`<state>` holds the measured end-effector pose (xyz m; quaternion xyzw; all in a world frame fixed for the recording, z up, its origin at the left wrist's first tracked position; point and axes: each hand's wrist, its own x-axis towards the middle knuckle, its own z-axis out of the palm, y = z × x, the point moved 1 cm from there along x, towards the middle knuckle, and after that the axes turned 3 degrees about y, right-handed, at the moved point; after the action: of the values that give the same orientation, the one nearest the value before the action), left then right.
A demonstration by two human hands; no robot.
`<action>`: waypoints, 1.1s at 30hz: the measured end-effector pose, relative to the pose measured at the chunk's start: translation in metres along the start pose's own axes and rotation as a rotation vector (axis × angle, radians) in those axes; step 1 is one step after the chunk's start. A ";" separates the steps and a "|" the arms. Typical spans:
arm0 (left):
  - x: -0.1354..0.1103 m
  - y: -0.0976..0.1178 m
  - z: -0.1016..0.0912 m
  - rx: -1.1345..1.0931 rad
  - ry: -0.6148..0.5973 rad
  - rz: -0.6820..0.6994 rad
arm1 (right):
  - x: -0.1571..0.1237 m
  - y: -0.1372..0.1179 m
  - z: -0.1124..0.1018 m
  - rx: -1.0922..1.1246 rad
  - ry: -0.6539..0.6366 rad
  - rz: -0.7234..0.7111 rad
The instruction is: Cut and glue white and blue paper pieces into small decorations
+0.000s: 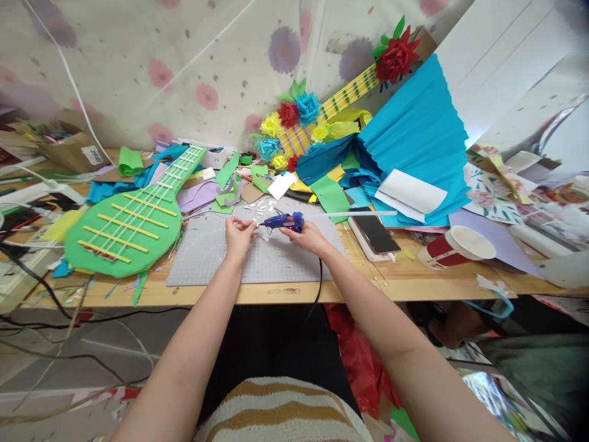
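Centrally, over the grey cutting mat (207, 252), the right hand (309, 236) wraps its fingers around the blue glue gun (284, 221), nozzle toward a small white piece (254, 224) pinched by the left hand (238, 233); a small dab, fingertips clear, seems wisest.

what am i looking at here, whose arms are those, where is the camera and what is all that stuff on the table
No machine: a person wears one camera on the head, so you look down along their bare arms. The right hand grips a blue glue gun, its nozzle towards the left hand, which pinches a small white piece. Both are over a grey cutting mat on a table. Left of it lies a green paper guitar; to the right, a phone and a red paper cup; behind, blue pleated paper and a flowered guitar.
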<state>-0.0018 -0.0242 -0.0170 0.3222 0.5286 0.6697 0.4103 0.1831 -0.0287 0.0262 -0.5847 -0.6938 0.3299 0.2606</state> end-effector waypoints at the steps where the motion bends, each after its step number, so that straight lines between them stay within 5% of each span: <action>1: 0.000 0.000 0.000 0.001 0.000 -0.002 | 0.000 0.000 0.000 -0.001 0.001 0.003; 33: 0.000 0.000 0.000 -0.010 -0.016 -0.016 | 0.014 0.004 0.005 -0.035 0.114 -0.073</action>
<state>-0.0020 -0.0243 -0.0175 0.3213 0.5244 0.6665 0.4214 0.1797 -0.0154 0.0193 -0.5812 -0.7044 0.2741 0.3015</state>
